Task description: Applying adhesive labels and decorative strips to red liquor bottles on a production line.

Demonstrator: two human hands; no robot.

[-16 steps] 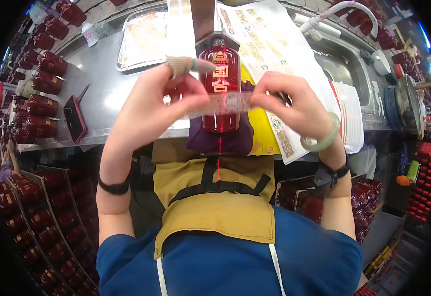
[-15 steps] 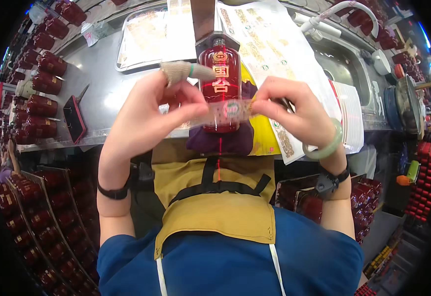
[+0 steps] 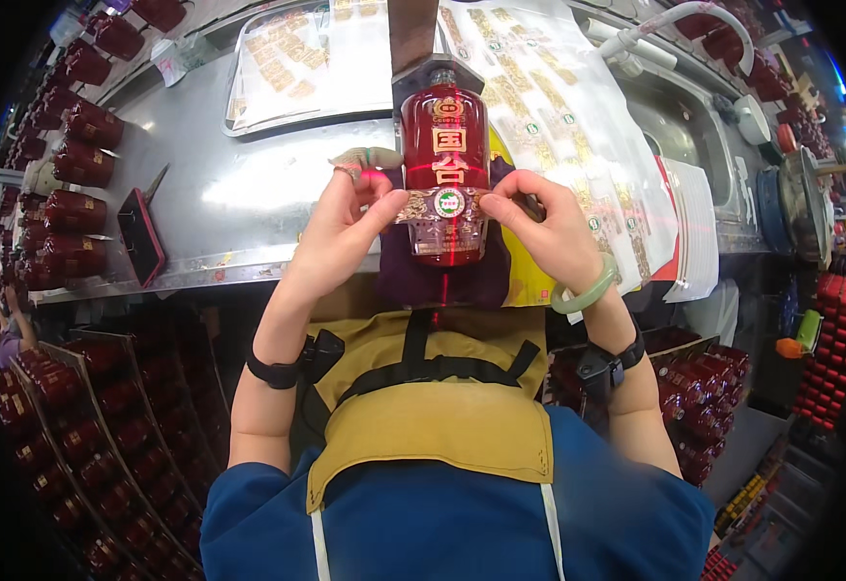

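A dark red glass bottle (image 3: 464,126) with gold markings lies on its back, neck pointing away from me, on a folded purple cloth (image 3: 399,276). Across its lower front stretches a decal strip (image 3: 422,205), gold-patterned with a round green and white emblem in the middle. My left hand (image 3: 338,230) pinches the strip's left end; a beige finger cover (image 3: 353,160) sits on one of its fingers. With thumb and finger, my right hand (image 3: 551,225) pinches the other end. The strip appears to lie against the glass. Red laser lines cross the bottle.
A metal tray (image 3: 234,107) with gold decals stands at the far left. Decal sheets (image 3: 539,87) cover the counter on the right, beside a sink (image 3: 679,121). A dark red-edged stand (image 3: 142,232) and rows of red bottles (image 3: 79,208) are at left.
Both hands have brought the strip from above the bottle down onto its lower front. The strip, blurred before, now shows sharply. My left hand has shifted rightward in the picture.
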